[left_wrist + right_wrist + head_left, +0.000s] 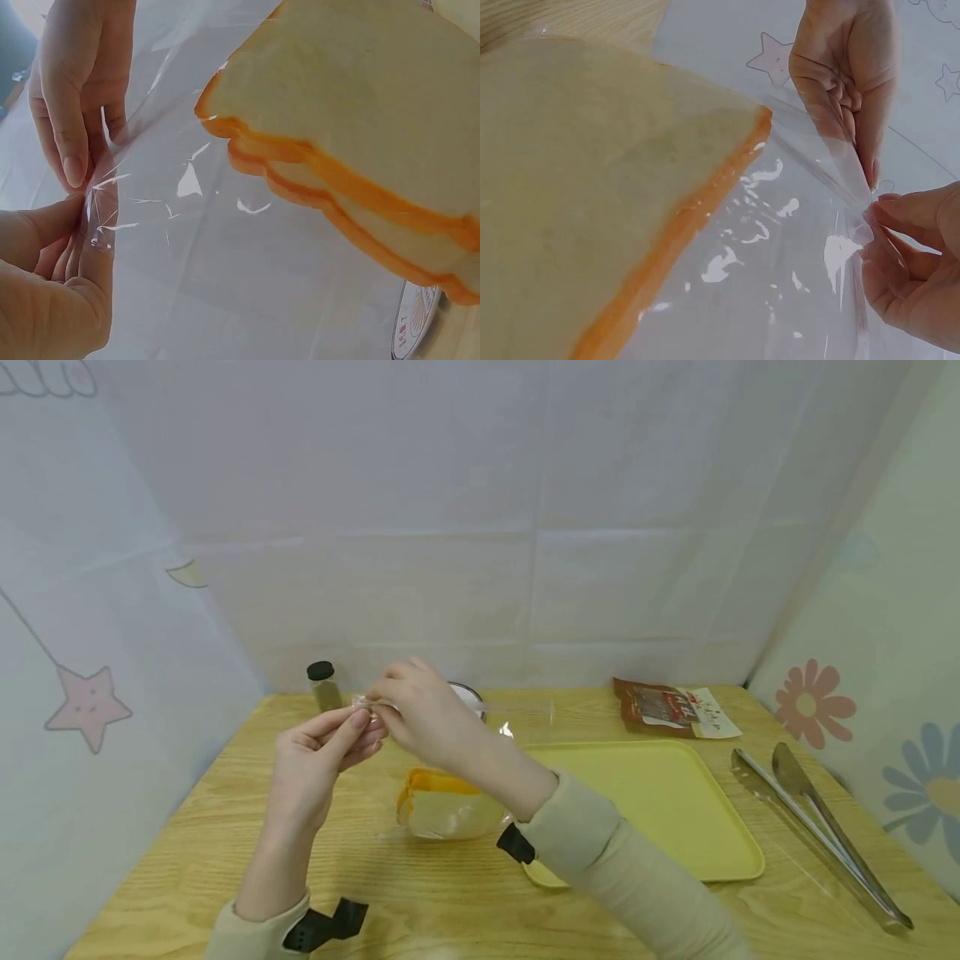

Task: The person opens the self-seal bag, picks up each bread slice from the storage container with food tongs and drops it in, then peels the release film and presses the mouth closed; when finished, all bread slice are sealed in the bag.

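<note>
Slices of bread (453, 814) with orange-brown crusts are inside a clear plastic bag (202, 247), low over the wooden table. At the bag's edge, my left hand (318, 760) pinches the film between thumb and fingers. My right hand (431, 718) pinches the same edge right beside it, fingertips nearly meeting the left ones. In the left wrist view the crusts (330, 180) show through the shiny film. From the right wrist, the left hand (847, 82) appears above the right hand (922, 262), with the gathered film between them.
A black-lidded jar (324, 687) stands at the back left. A white round item (467, 695) is partly hidden behind the right hand. To the right are a yellow tray (660, 810), a brown food packet (663, 710) and metal tongs (825, 835). Patterned cloth walls surround the table.
</note>
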